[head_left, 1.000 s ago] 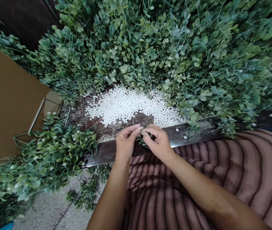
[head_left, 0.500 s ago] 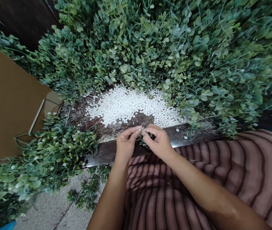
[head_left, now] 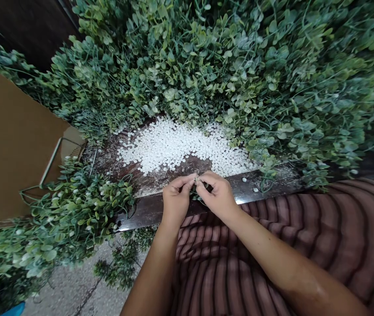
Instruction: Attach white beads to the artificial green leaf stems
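My left hand (head_left: 176,199) and my right hand (head_left: 216,193) meet fingertip to fingertip over the near edge of a dark wooden board (head_left: 154,210). Both are closed in a pinch on a small green artificial sprig (head_left: 196,189) that hangs between them. Just beyond my fingers a heap of small white beads (head_left: 176,145) lies spread on the board.
A large mass of artificial leafy sprigs (head_left: 239,66) fills the back and right. Another pile of sprigs with white beads (head_left: 65,215) lies at the left. A brown cardboard box (head_left: 5,145) stands at the far left. Striped cloth (head_left: 305,254) covers my lap.
My hands have stayed in place, with only slight finger movement on the sprig. The view has shifted a little.
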The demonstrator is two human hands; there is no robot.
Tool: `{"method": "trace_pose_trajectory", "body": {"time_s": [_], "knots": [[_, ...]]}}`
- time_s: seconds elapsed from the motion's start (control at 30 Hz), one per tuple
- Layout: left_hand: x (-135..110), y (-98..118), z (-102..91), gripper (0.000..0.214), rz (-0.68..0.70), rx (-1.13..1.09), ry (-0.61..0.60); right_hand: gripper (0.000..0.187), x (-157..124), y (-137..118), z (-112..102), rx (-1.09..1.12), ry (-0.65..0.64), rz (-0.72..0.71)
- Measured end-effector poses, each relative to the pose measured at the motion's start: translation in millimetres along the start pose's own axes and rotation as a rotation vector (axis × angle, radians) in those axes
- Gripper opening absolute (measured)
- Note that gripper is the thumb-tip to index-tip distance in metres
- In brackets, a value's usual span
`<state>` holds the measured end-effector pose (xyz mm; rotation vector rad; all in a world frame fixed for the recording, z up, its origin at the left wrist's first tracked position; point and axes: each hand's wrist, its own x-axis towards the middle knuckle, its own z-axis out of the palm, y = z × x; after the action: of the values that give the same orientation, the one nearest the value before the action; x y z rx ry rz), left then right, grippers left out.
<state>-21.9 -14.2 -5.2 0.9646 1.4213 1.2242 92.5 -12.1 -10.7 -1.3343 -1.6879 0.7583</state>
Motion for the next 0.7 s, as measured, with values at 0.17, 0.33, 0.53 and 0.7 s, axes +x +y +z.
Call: {"method": "trace_pose_trajectory", "body": {"time_s": [0.17, 0.33, 0.53, 0.7], "knots": [[1.1, -1.6, 0.0, 0.011, 0.058, 0.029, -0.054, 0.019, -0.1, 0.4, 1.4, -0.030, 0.006, 0.002], [-2.5, 2.3, -7.3, 0.024, 0.031, 0.011, -0.078, 0.017, 7.3, 1.2, -3.9, 0.206, -0.015, 0.181], [-5.8, 2.9, -25.9, 0.033, 0.122, 0.158, -0.065, 0.021, 20.1, -0.7, -17.8, 0.816, 0.019, 0.555], [-3.2, 1.1, -19.3, 0.028, 0.169, 0.321, -0.105, 0.028, 17.9, -10.8, -23.1, 0.918, 0.015, 0.635]]}}
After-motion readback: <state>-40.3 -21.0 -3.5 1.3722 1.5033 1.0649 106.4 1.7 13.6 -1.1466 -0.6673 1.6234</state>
